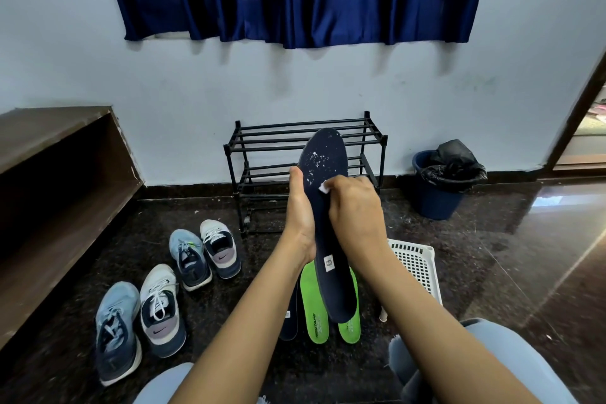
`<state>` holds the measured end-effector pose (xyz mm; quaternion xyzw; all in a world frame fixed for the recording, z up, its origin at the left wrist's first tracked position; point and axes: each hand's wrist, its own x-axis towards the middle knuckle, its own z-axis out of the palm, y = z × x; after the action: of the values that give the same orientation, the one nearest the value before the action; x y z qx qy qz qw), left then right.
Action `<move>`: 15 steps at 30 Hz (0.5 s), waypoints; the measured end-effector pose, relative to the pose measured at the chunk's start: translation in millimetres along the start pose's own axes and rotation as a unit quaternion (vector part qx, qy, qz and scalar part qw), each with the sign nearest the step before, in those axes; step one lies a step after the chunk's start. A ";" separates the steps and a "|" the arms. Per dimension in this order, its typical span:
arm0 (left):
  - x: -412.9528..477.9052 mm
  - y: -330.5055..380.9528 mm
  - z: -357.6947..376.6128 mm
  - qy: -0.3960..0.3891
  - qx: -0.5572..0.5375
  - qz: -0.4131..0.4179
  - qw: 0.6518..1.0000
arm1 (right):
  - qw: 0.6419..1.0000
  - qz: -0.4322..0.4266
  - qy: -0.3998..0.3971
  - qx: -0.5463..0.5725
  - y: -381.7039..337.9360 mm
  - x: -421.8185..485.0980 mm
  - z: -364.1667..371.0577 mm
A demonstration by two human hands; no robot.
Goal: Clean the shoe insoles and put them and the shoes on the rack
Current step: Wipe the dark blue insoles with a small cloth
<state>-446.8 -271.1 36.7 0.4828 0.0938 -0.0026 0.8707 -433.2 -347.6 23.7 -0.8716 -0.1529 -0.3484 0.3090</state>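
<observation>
- Arms are stretched forward and converge; the left hand is raised, its grip clamped on the left edge of the navy insole, with the fingers mostly hidden behind it.
- The right hand is laid over the insole's face, its grip curled round a small white pad that is pressed to the surface.
- Four shoes are counted on the floor at the left: a near light-blue shoe, a near white shoe, a far light-blue shoe and a far white shoe.
- Three more insoles are seen on the floor below the held one: a left green insole, a right green insole and a dark insole.
- One black two-tier rack is set against the wall.
- The navy insole is held upright, toe up, in front of the rack. White specks are scattered over its toe half, and a small white label is seen near the heel.
</observation>
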 end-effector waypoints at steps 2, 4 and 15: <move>0.4 -0.4 0.8 -0.002 -0.007 -0.001 1.000 | 1.000 0.004 0.011 -0.002 0.1 0.8 -1.1; 2.0 0.5 -0.9 -0.001 -0.002 0.007 1.000 | 1.000 -0.007 0.006 -0.010 -4.0 -4.6 1.7; 0.3 2.5 -3.3 -0.006 0.005 -0.006 1.000 | 1.000 0.017 -0.013 -0.003 2.4 1.0 2.6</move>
<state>-446.8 -267.0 37.0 0.4863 0.0913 -0.0117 0.8690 -430.0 -347.7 21.9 -0.8796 -0.1406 -0.3321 0.3102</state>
